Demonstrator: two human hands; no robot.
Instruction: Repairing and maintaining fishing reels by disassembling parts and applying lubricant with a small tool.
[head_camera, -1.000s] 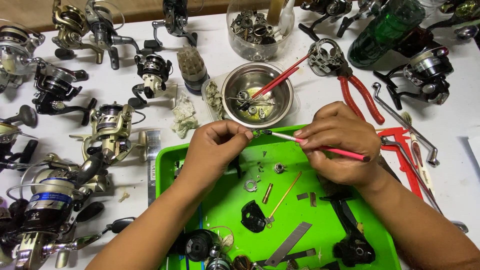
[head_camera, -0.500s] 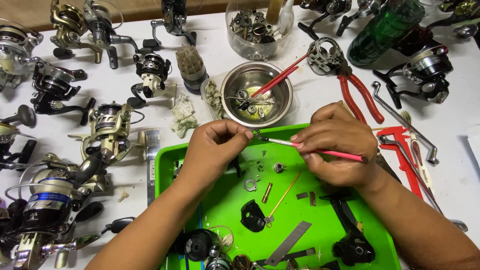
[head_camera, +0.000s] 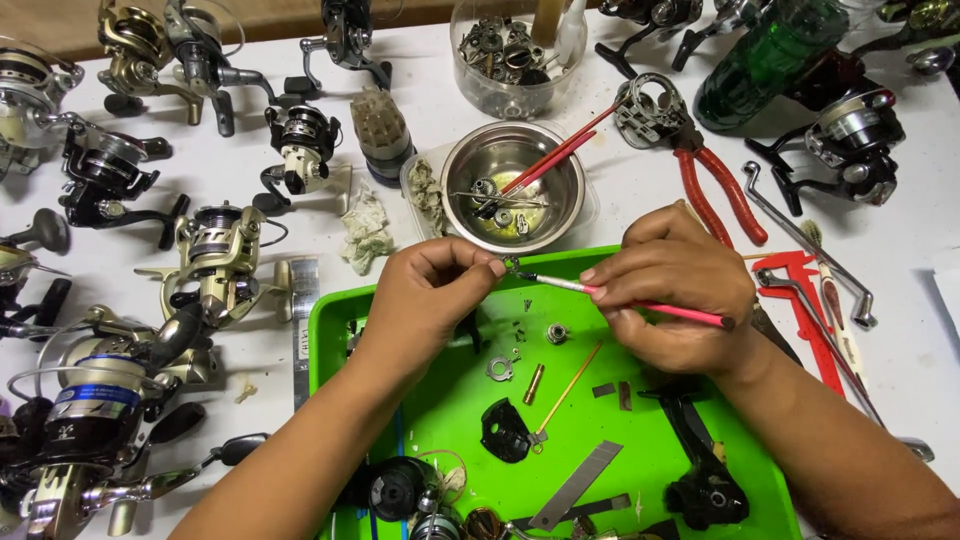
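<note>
1. Head view, the grip: the left hand (head_camera: 425, 300) pinches a small metal part (head_camera: 511, 265) between thumb and fingertips, just above the far rim of the green tray (head_camera: 330, 330). The part is tiny and mostly covered by the fingertips, so its shape cannot be made out.
2. The right hand (head_camera: 672, 295) is closed around a thin red-handled brush (head_camera: 640, 303), held like a pen. Its pale tip end points left and meets the small metal part right at the left fingertips; the red handle sticks out past the right hand's knuckles.
3. Both hands hover close together over the tray's far edge, with the steel bowl (head_camera: 513, 187) just beyond them. The bowl holds small gears and two red sticks leaning on its rim.
4. Hidden or cut off: both forearms run out of the lower edge. The tray's near end is cut off too, along with a dark reel body (head_camera: 398, 490) lying there. The left hand covers part of the tray's far-left corner.
5. On the tray floor, below the hands: a washer (head_camera: 500, 369), a brass pin (head_camera: 534, 384), a black side cover (head_camera: 505, 432), a grey flat blade (head_camera: 577, 485) and a black handle arm (head_camera: 700, 465).
6. Room: the tray's middle is loosely strewn. To the left, spinning reels (head_camera: 215, 260) crowd the white table (head_camera: 620, 200). To the right lie red-handled pliers (head_camera: 700, 170) and a bent metal crank (head_camera: 805, 240), near the right wrist.
</note>
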